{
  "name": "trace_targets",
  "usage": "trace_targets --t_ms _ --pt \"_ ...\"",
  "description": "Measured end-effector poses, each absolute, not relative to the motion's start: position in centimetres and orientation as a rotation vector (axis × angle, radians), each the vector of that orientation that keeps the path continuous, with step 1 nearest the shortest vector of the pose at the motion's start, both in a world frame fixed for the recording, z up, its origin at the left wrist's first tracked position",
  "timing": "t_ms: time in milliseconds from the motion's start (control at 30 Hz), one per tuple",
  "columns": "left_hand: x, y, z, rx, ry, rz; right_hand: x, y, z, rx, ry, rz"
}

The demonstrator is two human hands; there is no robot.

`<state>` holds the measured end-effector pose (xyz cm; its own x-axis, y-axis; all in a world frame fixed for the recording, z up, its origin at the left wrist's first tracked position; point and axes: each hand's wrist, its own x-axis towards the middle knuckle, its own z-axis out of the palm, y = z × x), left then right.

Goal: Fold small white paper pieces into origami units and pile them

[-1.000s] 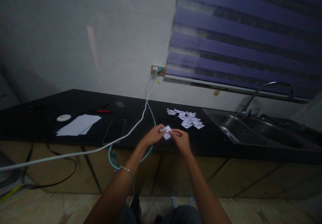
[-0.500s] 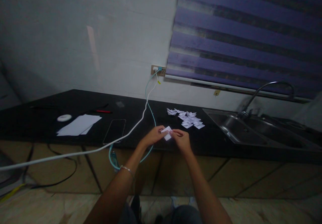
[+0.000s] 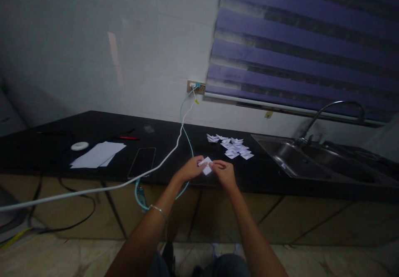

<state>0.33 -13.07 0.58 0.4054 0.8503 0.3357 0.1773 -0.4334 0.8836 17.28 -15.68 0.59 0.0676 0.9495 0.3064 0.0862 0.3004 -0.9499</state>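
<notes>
A small white folded paper, diamond-shaped, is held between both hands above the front part of the black counter. My left hand pinches its left side, with the thumb on its face. At the right side, my right hand grips it with thumb and fingers closed. Just beyond the hands, to the right, lies a cluster of folded paper boats. Folds on the near side of the held paper are too small to make out.
Left on the counter lie white paper sheets, a round white object, a phone and a red pen. A white cable crosses from the wall socket. A steel sink sits right.
Both hands have barely moved. The folded paper stays between them, its position and the thumbs on it shifted very slightly left.
</notes>
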Motion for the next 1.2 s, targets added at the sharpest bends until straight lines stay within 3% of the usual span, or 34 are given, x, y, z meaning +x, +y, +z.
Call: trace_targets --t_ms 967,1200 --pt "-0.16 -13.03 0.90 1.778 0.782 1.109 17.69 -15.14 0.11 -1.040 -1.297 0.998" --pt "-0.33 -13.15 1.51 1.768 0.880 1.182 17.79 -15.25 0.69 -0.991 -1.407 0.794"
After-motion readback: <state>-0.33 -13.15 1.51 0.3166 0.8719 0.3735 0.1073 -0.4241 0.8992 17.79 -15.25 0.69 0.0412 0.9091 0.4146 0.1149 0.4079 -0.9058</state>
